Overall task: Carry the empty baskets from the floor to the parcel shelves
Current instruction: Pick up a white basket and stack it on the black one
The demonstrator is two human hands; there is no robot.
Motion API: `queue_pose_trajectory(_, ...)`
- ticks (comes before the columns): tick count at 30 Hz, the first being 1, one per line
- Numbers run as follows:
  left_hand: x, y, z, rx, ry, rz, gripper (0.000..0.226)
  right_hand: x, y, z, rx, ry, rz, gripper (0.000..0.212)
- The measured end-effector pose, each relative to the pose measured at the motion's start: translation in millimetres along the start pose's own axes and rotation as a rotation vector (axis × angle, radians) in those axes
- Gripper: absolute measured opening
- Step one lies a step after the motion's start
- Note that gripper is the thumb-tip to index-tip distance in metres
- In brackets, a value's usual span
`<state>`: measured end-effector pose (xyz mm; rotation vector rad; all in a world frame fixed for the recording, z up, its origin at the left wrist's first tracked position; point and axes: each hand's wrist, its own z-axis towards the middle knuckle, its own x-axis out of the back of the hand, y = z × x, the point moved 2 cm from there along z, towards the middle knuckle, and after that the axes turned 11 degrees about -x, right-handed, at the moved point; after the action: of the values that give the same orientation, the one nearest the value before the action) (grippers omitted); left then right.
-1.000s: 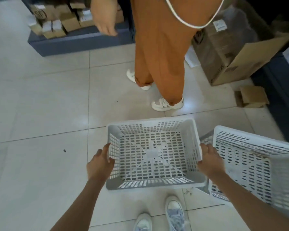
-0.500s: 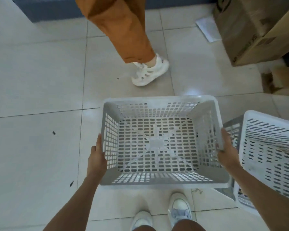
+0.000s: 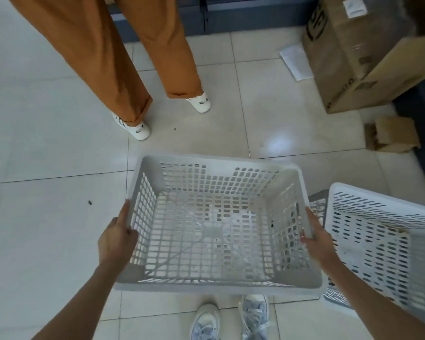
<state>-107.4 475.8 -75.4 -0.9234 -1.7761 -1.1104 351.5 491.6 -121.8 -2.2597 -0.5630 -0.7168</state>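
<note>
An empty grey slatted basket (image 3: 214, 229) is hanging clear of the tiled floor (image 3: 47, 217) at the centre of the head view, mouth up and roughly level, its long axis running from one hand to the other across the wearer's body. The left hand (image 3: 115, 239) is clamping the left rim, thumb lying along the top edge and fingers curled onto the wall below it; the right hand (image 3: 317, 238) is gripping the opposite rim the same way, so the load is sitting squarely between the two arms with neither hand nearer than the other. The wearer's own pale shoes (image 3: 231, 317) are showing just beneath the basket's near edge. A second basket (image 3: 383, 244), white and tilted, is lying just beside the right wrist, seemingly resting on a greyer one whose corner is peeking out below; these appear to be waiting their turn. Ahead, a bystander in orange trousers (image 3: 113, 57) and white sneakers is standing directly in the forward path, near the basket's far rim. Behind those legs the dark blue base of a shelf unit (image 3: 243, 18) is running along the top of the frame, with a large cardboard box (image 3: 358, 50), a loose sheet of paper and a scrap of card off to the right. Reaching the shelves is likely calling for a carry that skirts the bystander.
</note>
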Motion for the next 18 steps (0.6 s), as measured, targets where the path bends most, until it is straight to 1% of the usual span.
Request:
queue_pose_trajectory(2,17.0,-1.0,-8.3,-0.005,-0.028,0.018,0.079,11.2,-6.7,-12.7,0.010,0.005,0.011,0.074)
queue_pose_trajectory(5,53.0,1.6,-30.8,0.013,-0.063,0.035,0.080,38.2,-27.7,-47.3,0.003,0.052,-0.064,0.072)
queue_pose_trajectory(10,111.2,23.3,-82.8,0.016,-0.055,-0.041,0.080,96.2,-39.6,-119.9,-0.034,0.170,-0.160,0.069)
queue_pose_trajectory(14,154.0,43.7,-109.8,-0.053,-0.047,-0.067,0.078,136.7,-38.2,-179.5,-0.059,0.271,-0.204,0.067)
queue_pose_trajectory(18,196.0,66.7,-125.4,-0.132,-0.044,-0.106,0.077,170.6,-41.1,-230.9,-0.022,0.360,-0.159,0.068)
